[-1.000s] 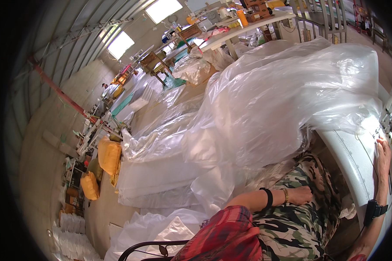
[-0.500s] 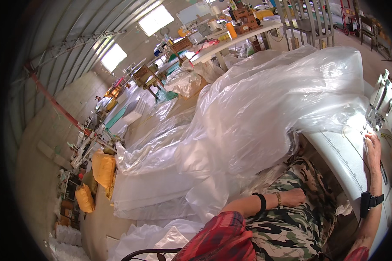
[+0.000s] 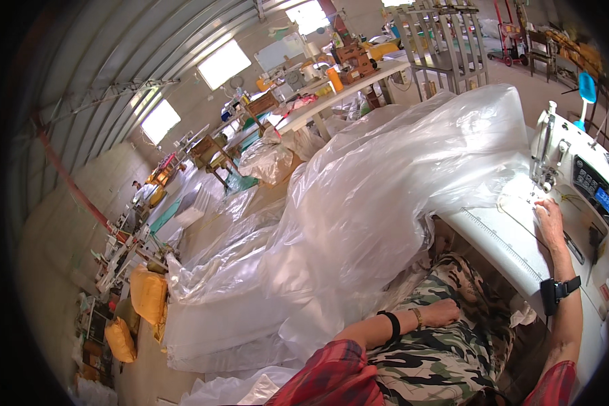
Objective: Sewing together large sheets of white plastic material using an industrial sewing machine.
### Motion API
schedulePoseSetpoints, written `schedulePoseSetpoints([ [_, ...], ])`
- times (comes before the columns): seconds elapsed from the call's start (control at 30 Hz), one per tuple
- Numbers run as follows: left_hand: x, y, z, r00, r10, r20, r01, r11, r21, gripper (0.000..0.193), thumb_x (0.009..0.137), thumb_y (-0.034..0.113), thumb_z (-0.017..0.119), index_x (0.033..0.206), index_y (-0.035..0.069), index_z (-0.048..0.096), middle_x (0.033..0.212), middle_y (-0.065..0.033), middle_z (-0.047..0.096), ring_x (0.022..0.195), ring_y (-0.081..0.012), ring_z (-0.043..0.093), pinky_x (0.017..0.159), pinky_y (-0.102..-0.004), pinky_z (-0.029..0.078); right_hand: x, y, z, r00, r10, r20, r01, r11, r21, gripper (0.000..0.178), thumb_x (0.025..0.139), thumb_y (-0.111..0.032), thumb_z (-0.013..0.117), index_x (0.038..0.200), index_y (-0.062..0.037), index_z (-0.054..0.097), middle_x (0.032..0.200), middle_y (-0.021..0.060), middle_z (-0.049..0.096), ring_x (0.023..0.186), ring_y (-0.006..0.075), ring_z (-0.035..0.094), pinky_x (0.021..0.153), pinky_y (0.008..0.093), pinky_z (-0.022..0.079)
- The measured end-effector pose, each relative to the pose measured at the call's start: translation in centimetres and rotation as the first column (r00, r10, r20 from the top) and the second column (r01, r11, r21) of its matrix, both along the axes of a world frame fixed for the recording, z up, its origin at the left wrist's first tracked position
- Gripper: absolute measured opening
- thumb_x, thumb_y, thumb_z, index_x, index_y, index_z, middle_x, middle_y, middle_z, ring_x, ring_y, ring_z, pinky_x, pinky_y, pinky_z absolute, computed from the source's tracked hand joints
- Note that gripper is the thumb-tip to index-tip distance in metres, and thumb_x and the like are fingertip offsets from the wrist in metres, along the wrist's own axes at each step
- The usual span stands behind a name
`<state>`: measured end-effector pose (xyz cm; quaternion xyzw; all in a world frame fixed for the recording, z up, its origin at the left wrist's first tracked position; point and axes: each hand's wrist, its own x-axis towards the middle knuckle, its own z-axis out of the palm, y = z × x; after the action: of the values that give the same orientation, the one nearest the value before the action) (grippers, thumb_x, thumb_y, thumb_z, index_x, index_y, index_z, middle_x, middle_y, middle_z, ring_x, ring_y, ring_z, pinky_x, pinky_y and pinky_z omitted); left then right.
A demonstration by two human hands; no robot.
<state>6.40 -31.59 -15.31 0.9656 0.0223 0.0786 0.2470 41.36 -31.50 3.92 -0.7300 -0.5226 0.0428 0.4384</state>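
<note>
My right hand (image 3: 549, 220) reaches to the needle area of a white sewing machine (image 3: 559, 139). Its fingertips are drawn together under the lit machine head; what they hold, if anything, is too small to make out. A thin looped thread (image 3: 503, 205) lies on the machine bed just left of them. My left hand (image 3: 444, 313) rests loosely closed on my camouflage-patterned lap (image 3: 419, 358), and nothing shows in it. A big heap of clear plastic sheeting (image 3: 365, 196) spreads from the machine bed down to the left, with one end close by the needle.
A ruler scale (image 3: 497, 237) runs along the white machine table. Beside the machine head is a control panel (image 3: 599, 196) with a blue screen. Farther off stand a metal rack (image 3: 446, 47), a worktable (image 3: 345, 95) with an orange bottle (image 3: 335, 80), and yellow sacks (image 3: 147, 296).
The view has swung to the right, so more of the machine and its panel shows. My right hand stays by the needle and my left stays on my lap.
</note>
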Motion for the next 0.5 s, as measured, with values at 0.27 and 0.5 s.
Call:
schedulePoseSetpoints([
  [0.27,0.3,-0.5,0.9,0.991,-0.058,-0.122,0.082,0.977,0.197,0.007,0.071,0.01,0.064,0.068,0.004,0.065,0.075,-0.0134,0.062,0.079,-0.0323,0.058,0.08,-0.0423,0.045,0.2,0.4,-0.6,1.0,-0.017,0.016,0.017,1.0,0.002,0.027,0.083,-0.022,0.055,0.096,-0.0012,0.067,0.103,0.0139,0.063,0.103,0.0294,0.059,0.093,0.0378,0.044],
  [0.5,0.9,-1.0,1.2,0.985,-0.135,-0.11,0.162,0.94,0.301,0.007,0.074,0.01,0.062,0.073,0.004,0.066,0.077,-0.0105,0.063,0.081,-0.0288,0.061,0.08,-0.0404,0.046,0.0,0.1,-0.3,0.998,-0.055,0.032,0.056,0.998,-0.017,0.025,0.082,-0.022,0.057,0.096,-0.005,0.069,0.105,0.0137,0.064,0.107,0.031,0.058,0.097,0.0399,0.041],
])
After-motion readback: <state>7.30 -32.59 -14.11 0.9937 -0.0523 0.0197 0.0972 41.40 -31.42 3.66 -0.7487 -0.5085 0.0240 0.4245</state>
